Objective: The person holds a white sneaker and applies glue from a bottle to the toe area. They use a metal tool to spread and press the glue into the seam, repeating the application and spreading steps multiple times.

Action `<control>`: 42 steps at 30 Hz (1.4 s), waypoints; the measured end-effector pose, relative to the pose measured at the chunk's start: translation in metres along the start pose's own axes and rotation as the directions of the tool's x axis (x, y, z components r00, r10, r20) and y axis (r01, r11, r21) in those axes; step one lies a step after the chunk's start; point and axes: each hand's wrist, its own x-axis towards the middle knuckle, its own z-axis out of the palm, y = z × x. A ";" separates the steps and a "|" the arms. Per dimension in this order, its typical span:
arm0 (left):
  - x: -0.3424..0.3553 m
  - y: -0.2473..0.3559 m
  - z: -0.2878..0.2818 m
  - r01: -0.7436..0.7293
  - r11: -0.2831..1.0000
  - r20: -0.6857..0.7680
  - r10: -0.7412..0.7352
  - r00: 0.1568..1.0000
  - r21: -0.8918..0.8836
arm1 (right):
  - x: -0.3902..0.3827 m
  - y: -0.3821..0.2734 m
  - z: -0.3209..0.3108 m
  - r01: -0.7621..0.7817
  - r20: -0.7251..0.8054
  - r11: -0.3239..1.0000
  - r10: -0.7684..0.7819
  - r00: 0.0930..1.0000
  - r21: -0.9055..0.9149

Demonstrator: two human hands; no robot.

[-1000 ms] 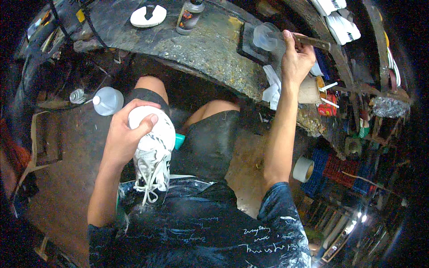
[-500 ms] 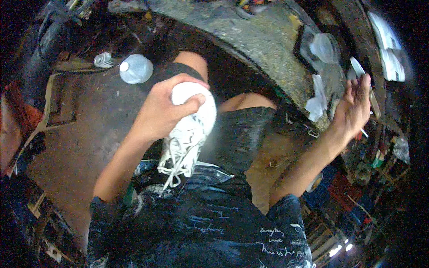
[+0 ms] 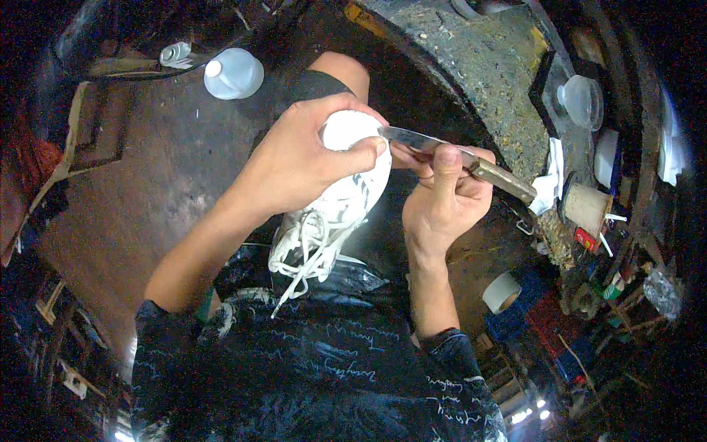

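A white lace-up sneaker is held above my lap, its toe pointing away and its loose laces trailing toward me. My left hand is closed round the toe, with the thumb pressed on top. My right hand grips a knife with a metal blade and a worn wooden handle, thumb along its near side. The blade's tip end meets the right edge of the shoe's toe, close to my left thumb. Whether it cuts in there cannot be made out.
A translucent bottle stands at the far left beside a small clear container. On the right, a rough-topped bench bears a clear plastic tub, white scraps and a spool-like roll. A white roll sits below.
My right hand has come in from the far right and now holds the knife against the shoe. My left hand has moved the shoe slightly right and away from me.
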 end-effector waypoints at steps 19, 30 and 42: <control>0.004 -0.002 0.005 -0.043 0.998 -0.006 0.044 0.999 0.038 | 0.001 0.027 -0.012 0.580 0.286 0.813 -0.546 0.787 -0.044; 0.004 -0.001 0.009 -0.105 0.994 -0.029 0.106 0.994 0.032 | 0.006 0.002 -0.014 0.702 0.491 0.637 -0.523 0.697 -0.317; 0.000 0.008 0.016 -0.073 0.996 -0.058 0.076 0.995 0.049 | 0.017 -0.003 -0.019 0.712 0.518 0.668 -0.540 0.664 -0.216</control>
